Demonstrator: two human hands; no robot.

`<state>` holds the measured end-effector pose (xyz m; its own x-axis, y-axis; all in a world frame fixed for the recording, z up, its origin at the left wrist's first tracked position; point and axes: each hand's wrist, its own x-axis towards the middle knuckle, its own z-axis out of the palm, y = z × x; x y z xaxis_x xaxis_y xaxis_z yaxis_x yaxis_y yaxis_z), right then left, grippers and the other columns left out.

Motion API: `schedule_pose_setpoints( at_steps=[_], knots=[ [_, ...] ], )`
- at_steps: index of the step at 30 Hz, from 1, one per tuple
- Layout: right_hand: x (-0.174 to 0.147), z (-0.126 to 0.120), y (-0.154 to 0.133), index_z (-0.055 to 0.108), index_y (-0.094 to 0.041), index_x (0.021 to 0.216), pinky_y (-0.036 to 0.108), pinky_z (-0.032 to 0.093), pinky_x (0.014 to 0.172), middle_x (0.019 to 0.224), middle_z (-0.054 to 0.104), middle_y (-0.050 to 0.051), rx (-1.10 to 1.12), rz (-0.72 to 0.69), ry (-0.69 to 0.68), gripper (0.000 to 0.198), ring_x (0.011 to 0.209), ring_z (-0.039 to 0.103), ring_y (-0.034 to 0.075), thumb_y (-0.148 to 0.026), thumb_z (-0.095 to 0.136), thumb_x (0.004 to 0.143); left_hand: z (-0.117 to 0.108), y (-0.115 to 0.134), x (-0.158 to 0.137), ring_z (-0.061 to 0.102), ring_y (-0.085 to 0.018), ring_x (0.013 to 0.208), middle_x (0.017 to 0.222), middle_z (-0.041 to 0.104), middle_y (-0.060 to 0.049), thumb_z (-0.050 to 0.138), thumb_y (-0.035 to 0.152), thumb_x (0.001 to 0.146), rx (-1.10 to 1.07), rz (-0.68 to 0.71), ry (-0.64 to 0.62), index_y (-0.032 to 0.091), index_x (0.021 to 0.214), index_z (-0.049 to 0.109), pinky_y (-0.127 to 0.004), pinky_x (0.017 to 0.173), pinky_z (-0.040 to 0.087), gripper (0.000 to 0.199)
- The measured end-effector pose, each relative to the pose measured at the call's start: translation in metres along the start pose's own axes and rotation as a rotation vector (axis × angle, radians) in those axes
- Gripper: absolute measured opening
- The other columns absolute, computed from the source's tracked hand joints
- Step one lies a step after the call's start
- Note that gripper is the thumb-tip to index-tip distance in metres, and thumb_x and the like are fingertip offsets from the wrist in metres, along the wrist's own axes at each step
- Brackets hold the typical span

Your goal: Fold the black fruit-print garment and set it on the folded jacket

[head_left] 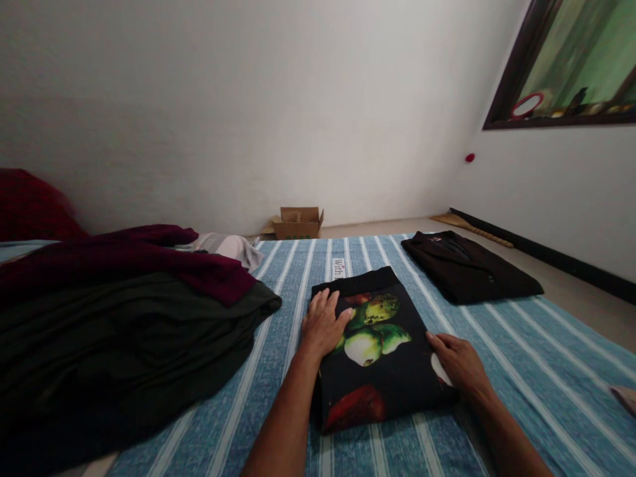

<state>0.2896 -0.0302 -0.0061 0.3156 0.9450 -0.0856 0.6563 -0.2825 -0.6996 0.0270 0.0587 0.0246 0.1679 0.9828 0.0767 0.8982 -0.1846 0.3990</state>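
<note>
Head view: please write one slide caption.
Left hand atop a folded black printed garment, right hand at its edge, on a striped blue sheet.

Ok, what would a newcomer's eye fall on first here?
The folded black garment with its bright green print, low in the middle, would likely draw the eye first; the left hand lies on its left side and the right hand touches its right edge. Next come purple and dark green clothes piled at left, and the folded dark garment at right on the blue striped cloth.
</note>
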Motion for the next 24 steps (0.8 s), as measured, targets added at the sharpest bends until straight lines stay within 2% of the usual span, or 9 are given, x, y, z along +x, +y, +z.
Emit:
schedule_pose_setpoints(
  at_steps=[7,9,12,14,16,20,22,24],
  knots=[
    [-0.003,-0.003,0.000,0.068,-0.021,0.075,0.028,0.041,0.062,0.072,0.070,0.003,0.000,-0.011,0.029,0.045,0.071,0.064,0.021,-0.053,0.038,0.081,0.000,0.002,-0.004,0.015,-0.025,0.137,0.150,0.023,-0.009,0.032,0.056,0.085,-0.007,0.001,-0.009,0.020,0.138,0.033,-0.041,0.107,0.021,0.064],
    [-0.007,-0.006,-0.002,0.069,-0.022,0.082,0.030,0.042,0.064,0.078,0.070,0.005,-0.103,-0.006,0.087,0.044,0.076,0.064,0.024,-0.052,0.038,0.082,-0.001,0.002,-0.004,0.014,-0.025,0.138,0.150,0.022,-0.008,0.032,0.056,0.085,-0.011,-0.005,-0.017,0.021,0.138,0.032,-0.041,0.107,0.020,0.064],
    [-0.015,-0.011,-0.011,0.067,-0.021,0.097,0.034,0.042,0.065,0.088,0.070,0.008,-0.275,0.008,0.248,0.044,0.080,0.063,0.027,-0.051,0.039,0.082,-0.002,0.002,-0.005,0.014,-0.024,0.138,0.150,0.021,-0.008,0.032,0.055,0.085,-0.016,-0.012,-0.020,0.021,0.138,0.032,-0.042,0.107,0.021,0.064],
    [-0.021,-0.013,-0.022,0.065,-0.019,0.099,0.034,0.043,0.067,0.095,0.069,0.009,-0.271,-0.064,0.348,0.043,0.081,0.063,0.026,-0.049,0.040,0.082,-0.002,0.001,-0.006,0.014,-0.024,0.138,0.150,0.022,-0.007,0.032,0.055,0.084,-0.015,-0.018,-0.015,0.021,0.138,0.033,-0.042,0.107,0.021,0.063],
    [-0.025,-0.012,-0.038,0.065,-0.020,0.096,0.032,0.043,0.068,0.096,0.068,0.007,-0.186,-0.204,0.373,0.037,0.081,0.063,0.023,-0.047,0.043,0.082,-0.002,0.001,-0.005,0.015,-0.024,0.138,0.150,0.023,-0.007,0.033,0.055,0.084,-0.015,-0.027,-0.012,0.021,0.138,0.034,-0.043,0.107,0.022,0.063],
    [-0.015,-0.002,-0.082,0.066,-0.023,0.086,0.026,0.042,0.066,0.085,0.066,0.003,-0.073,-0.469,0.254,0.025,0.076,0.061,0.018,-0.038,0.045,0.084,-0.003,0.001,-0.005,0.014,-0.024,0.138,0.150,0.023,-0.007,0.033,0.055,0.084,-0.024,-0.034,-0.007,0.021,0.138,0.034,-0.043,0.107,0.022,0.064],
    [-0.001,0.007,-0.105,0.066,-0.022,0.086,0.024,0.041,0.067,0.084,0.064,0.003,-0.127,-0.540,0.205,0.024,0.076,0.060,0.016,-0.032,0.044,0.087,-0.003,0.000,-0.006,0.014,-0.024,0.138,0.150,0.023,-0.007,0.033,0.054,0.084,-0.025,-0.038,-0.007,0.021,0.139,0.033,-0.044,0.107,0.022,0.064],
    [0.016,0.018,-0.124,0.066,-0.022,0.087,0.023,0.040,0.069,0.088,0.063,0.003,-0.254,-0.554,0.172,0.023,0.080,0.059,0.015,-0.028,0.043,0.088,-0.003,0.000,-0.006,0.014,-0.024,0.138,0.150,0.023,-0.007,0.033,0.054,0.084,-0.025,-0.041,-0.007,0.021,0.138,0.034,-0.044,0.107,0.022,0.063]
  ],
)
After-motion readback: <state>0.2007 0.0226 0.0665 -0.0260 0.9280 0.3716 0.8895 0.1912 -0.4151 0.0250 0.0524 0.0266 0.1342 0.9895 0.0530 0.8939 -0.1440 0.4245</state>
